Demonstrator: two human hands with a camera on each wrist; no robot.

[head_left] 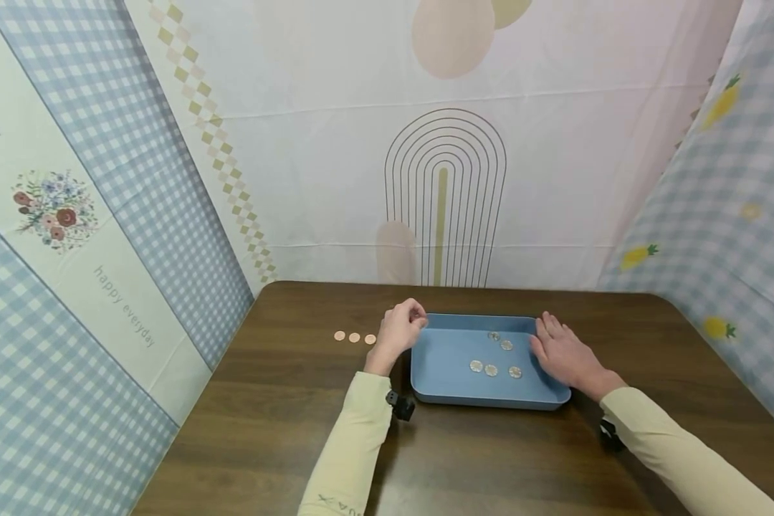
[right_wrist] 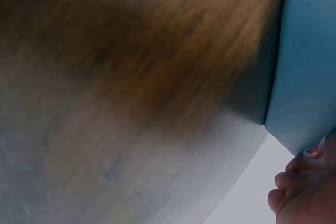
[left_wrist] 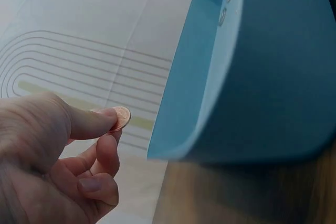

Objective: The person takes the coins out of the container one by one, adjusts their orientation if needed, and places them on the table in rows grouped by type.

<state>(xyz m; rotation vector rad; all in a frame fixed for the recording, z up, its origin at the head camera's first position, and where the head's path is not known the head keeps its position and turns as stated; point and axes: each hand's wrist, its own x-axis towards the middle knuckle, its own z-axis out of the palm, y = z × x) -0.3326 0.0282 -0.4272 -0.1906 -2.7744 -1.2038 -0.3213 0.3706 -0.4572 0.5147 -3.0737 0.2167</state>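
My left hand [head_left: 400, 328] is at the left end of a blue tray [head_left: 443, 380], and its thumb and fingers pinch a copper-coloured coin [left_wrist: 123, 117]. In the left wrist view that coin is held up on edge beside the tray's outer wall. Several silver-coloured coins [head_left: 491, 370] lie scattered on the tray's floor, toward its middle and right. Over the tray's right rim rests my right hand [head_left: 564, 356], its fingers straight and pointing toward the back. Only its curled-looking knuckle side [right_wrist: 302, 182] shows in the right wrist view.
Three copper-coloured coins [head_left: 355, 338] lie in a row on the dark wooden table [head_left: 264, 401], left of the tray. A patterned cloth [head_left: 322, 179] hangs behind the table, and checked cloths hang at both sides.
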